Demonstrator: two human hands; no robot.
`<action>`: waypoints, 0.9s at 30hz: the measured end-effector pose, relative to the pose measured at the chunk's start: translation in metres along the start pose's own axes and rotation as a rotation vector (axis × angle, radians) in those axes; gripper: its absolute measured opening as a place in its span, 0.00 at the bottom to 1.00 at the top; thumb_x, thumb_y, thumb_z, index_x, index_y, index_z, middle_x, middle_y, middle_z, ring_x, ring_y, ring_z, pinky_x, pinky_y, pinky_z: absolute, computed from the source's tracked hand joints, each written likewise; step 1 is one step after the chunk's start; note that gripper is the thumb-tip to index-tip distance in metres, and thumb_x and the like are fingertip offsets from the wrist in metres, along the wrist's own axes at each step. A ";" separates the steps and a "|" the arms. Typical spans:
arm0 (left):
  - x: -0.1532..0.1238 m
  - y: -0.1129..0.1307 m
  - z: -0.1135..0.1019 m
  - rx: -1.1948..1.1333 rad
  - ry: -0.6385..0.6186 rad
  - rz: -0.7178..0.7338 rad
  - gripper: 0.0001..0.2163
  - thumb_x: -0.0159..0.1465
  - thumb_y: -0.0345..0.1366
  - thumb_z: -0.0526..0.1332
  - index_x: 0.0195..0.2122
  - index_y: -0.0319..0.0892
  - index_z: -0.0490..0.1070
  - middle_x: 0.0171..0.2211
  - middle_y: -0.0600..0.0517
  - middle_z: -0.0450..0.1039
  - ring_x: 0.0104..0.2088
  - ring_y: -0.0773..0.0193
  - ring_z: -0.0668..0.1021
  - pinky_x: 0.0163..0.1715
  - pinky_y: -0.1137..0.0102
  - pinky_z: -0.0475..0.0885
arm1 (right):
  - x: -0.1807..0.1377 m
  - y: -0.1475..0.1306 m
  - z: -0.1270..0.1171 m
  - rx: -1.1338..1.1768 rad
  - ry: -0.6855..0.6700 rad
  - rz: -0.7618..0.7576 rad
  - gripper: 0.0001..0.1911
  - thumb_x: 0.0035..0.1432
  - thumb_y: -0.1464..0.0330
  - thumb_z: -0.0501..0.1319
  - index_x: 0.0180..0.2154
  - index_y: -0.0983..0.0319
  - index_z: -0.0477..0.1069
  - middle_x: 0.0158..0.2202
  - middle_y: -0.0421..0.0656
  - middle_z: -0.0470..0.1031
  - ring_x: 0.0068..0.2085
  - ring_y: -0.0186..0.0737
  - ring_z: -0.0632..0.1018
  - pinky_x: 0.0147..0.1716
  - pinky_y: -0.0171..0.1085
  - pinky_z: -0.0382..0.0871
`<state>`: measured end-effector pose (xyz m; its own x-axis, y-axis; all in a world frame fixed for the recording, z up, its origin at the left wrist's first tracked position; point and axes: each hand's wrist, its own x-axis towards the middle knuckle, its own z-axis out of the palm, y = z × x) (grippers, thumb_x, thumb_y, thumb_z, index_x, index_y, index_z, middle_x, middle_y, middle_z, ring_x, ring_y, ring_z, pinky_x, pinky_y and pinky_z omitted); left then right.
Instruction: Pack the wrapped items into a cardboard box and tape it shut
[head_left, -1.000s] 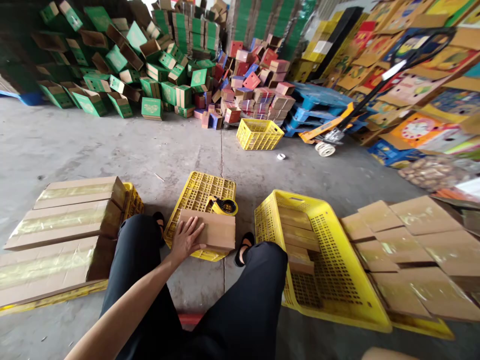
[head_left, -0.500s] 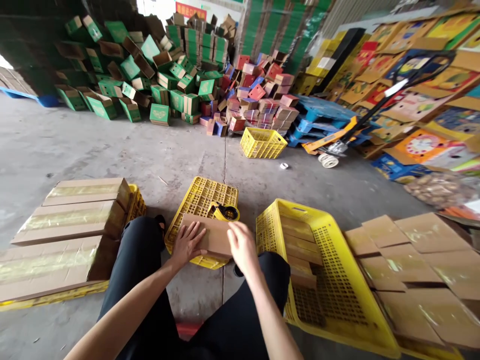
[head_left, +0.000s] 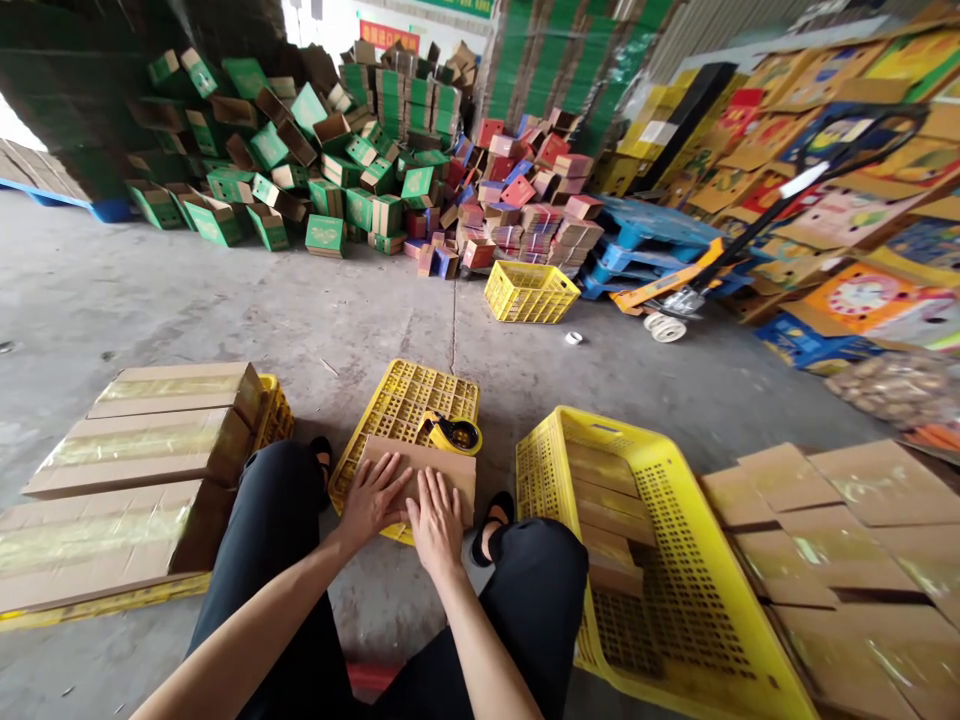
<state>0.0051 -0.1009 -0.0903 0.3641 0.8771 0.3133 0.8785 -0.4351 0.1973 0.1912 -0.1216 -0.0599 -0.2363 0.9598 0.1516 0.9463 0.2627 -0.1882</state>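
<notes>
Hands are pressing down side by side on a flat brown cardboard box that we are working on, and the box is lying across the near edge of an upturned yellow crate on the concrete floor between our feet. We are laying our left hand open on it, palm down, fingers spread toward the far side, gripping nothing. We are resting our right hand just beside it, likewise flat and open, fingers pointing forward, the two hands nearly touching. A yellow tape dispenser is sitting on the crate at the box's far edge, touching or just beside it. To our right a large yellow basket is tilting toward us, holding folded cardboard, and taped brown boxes are lying beyond it. To our left more taped boxes are stacked over another yellow crate. Farther off we are seeing a small yellow crate, a roll of tape, a pallet jack, and heaps of green cartons and red cartons.
</notes>
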 end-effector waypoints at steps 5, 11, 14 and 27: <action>0.000 -0.002 0.000 -0.014 0.014 0.021 0.33 0.71 0.60 0.59 0.73 0.51 0.66 0.75 0.43 0.60 0.73 0.43 0.64 0.71 0.48 0.57 | -0.001 0.012 0.002 -0.049 0.001 0.128 0.31 0.79 0.58 0.44 0.74 0.64 0.60 0.74 0.55 0.60 0.74 0.56 0.63 0.71 0.61 0.54; 0.000 0.001 0.001 -0.019 0.058 -0.029 0.30 0.77 0.56 0.50 0.74 0.46 0.63 0.73 0.44 0.62 0.73 0.46 0.65 0.71 0.50 0.58 | -0.004 0.022 0.006 -0.084 0.041 0.247 0.34 0.79 0.55 0.44 0.74 0.69 0.59 0.75 0.58 0.56 0.76 0.60 0.59 0.69 0.62 0.59; 0.000 0.004 0.002 -0.023 0.066 -0.049 0.30 0.78 0.55 0.49 0.74 0.45 0.62 0.74 0.44 0.62 0.73 0.46 0.65 0.71 0.50 0.57 | -0.004 0.021 0.008 -0.094 0.060 0.246 0.34 0.79 0.55 0.44 0.74 0.69 0.59 0.76 0.59 0.56 0.75 0.61 0.59 0.69 0.61 0.60; 0.020 0.046 0.014 -0.136 -0.037 0.031 0.24 0.79 0.39 0.48 0.74 0.51 0.63 0.74 0.49 0.62 0.73 0.54 0.65 0.70 0.53 0.59 | -0.007 0.017 0.008 -0.094 0.019 0.257 0.30 0.77 0.62 0.46 0.76 0.55 0.56 0.78 0.52 0.51 0.77 0.59 0.56 0.69 0.64 0.56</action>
<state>0.0573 -0.1003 -0.0879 0.4039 0.8685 0.2874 0.8173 -0.4837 0.3131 0.2071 -0.1234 -0.0720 0.0173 0.9916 0.1283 0.9912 -0.0002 -0.1323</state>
